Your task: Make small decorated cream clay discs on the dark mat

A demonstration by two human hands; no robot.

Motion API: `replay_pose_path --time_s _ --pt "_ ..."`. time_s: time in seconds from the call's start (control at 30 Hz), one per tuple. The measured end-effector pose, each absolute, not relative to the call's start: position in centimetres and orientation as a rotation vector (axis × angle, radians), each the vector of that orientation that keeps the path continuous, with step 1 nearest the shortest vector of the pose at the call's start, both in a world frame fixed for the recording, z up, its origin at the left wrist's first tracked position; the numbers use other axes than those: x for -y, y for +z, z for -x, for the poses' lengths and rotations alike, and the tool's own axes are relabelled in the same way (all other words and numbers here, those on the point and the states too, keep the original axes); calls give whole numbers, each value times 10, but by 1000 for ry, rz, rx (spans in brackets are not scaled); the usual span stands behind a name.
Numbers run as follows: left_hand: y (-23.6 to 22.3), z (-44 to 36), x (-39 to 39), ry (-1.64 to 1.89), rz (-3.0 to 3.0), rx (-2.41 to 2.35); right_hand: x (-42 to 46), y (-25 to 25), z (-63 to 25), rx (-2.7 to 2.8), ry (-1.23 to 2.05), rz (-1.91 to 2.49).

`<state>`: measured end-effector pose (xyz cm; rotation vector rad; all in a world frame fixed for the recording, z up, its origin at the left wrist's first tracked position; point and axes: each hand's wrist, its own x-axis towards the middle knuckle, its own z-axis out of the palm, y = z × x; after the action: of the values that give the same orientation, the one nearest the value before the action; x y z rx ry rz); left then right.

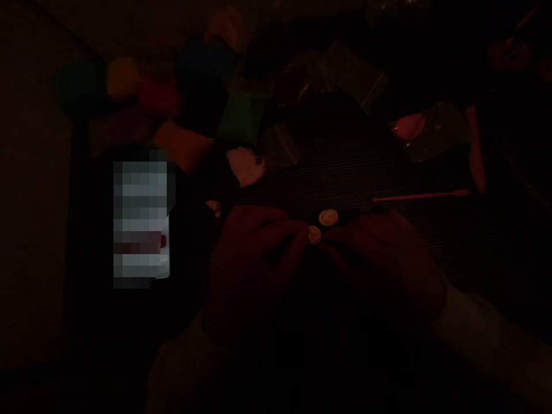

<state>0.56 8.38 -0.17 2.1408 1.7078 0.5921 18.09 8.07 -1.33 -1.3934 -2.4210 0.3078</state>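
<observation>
The view is very dark. My left hand (254, 259) is closed in a pinch at the left side of a small pale round disc (314, 234) that looks like modelling clay. From the other side, the fingertips of my right hand (383, 259) pinch at the same disc. A second pale disc (328, 217) with a curled surface pattern lies just beyond it on the dark ridged surface (328, 167). Past my left hand are a small white scrap (214, 207) and a larger white lump of clay (245, 167).
A lit phone-like screen (140, 224), blurred out, is at left. Coloured packs, among them an orange one (183, 144) and a green one (241, 118), lie behind. At right are a thin pink stick tool (420, 196), a pink knife-shaped tool (475, 149) and a clear bag (435, 135).
</observation>
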Motion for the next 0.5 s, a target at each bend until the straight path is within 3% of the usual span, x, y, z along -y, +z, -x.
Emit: replay_pose_path --time_s 0.5 --pt "-2 -6 -85 619 -2096 -1811 -82 -13 -180 2429 321 1383"
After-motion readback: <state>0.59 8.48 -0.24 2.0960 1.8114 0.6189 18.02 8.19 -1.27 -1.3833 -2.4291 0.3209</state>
